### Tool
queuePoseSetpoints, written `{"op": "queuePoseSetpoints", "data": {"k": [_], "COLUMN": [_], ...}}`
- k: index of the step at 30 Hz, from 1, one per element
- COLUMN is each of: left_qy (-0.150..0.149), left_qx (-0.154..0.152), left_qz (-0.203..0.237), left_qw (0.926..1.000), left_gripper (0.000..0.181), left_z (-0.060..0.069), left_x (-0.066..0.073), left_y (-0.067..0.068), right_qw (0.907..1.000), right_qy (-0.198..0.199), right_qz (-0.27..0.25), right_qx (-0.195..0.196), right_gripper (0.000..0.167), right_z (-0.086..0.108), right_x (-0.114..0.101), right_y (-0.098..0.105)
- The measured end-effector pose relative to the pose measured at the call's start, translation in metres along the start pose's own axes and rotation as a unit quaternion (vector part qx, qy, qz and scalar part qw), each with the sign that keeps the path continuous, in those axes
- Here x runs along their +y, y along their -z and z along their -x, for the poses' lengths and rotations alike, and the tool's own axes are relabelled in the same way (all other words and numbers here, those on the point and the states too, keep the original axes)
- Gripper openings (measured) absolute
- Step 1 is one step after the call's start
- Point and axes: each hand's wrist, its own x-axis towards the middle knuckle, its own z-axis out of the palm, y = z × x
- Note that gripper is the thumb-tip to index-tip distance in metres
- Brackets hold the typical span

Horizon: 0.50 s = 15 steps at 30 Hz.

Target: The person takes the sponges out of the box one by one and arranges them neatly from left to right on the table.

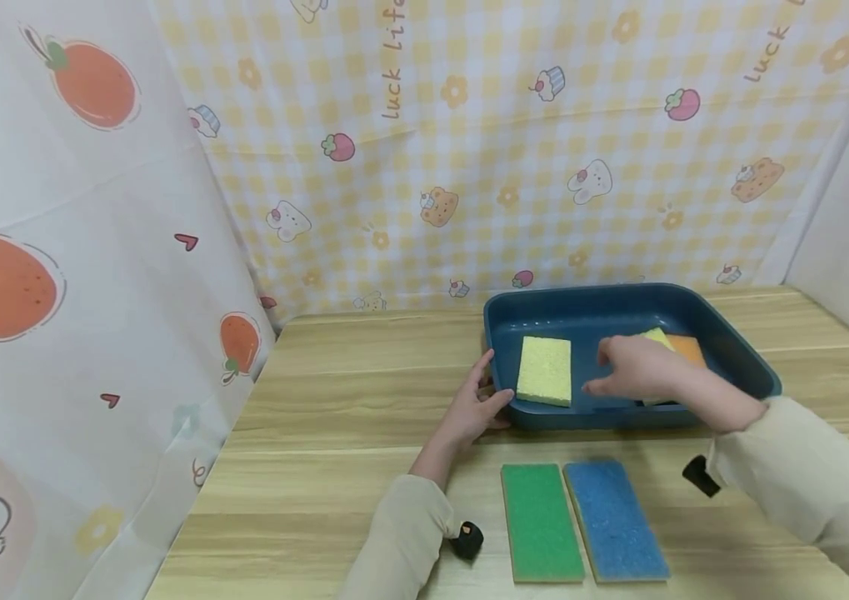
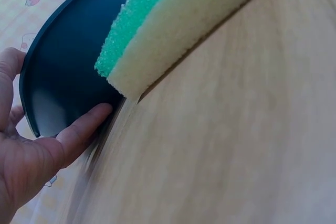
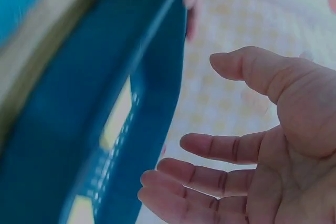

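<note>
A dark blue tray [image 1: 591, 317] stands at the back of the wooden table. My left hand [image 1: 471, 408] grips its near left corner, thumb on the front wall and fingers along the left side. Inside the tray a yellow sponge [image 1: 544, 369] lies at the left. At the right are another yellow sponge [image 1: 658, 335] and an orange one [image 1: 687, 348], partly hidden by my right hand [image 1: 640, 367]. That hand is above the tray, its fingers apart and holding nothing in the right wrist view. In front lie a green-topped sponge [image 1: 541, 523] and a blue-topped sponge [image 1: 615, 522], side by side.
A patterned cloth [image 1: 394, 183] hangs behind the table [image 1: 304, 467], with white cloth at both sides. Black wrist pieces [image 1: 467, 540] show at my sleeves. The two sponges in front lie between my forearms.
</note>
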Motion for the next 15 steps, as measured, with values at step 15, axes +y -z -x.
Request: {"op": "queuePoseSetpoints", "data": {"k": [15], "left_qy": [0.006], "left_qx": [-0.002], "left_qz": [0.0], "left_qw": [1.0], "left_gripper": [0.069], "left_z": [0.001], "left_x": [-0.003], "left_y": [-0.002], "right_qw": [0.9946], "right_qy": [-0.086], "right_qz": [-0.049], "right_qx": [-0.03], "right_gripper": [0.03], "right_z": [-0.049], "right_x": [0.039], "right_y": [0.028]}}
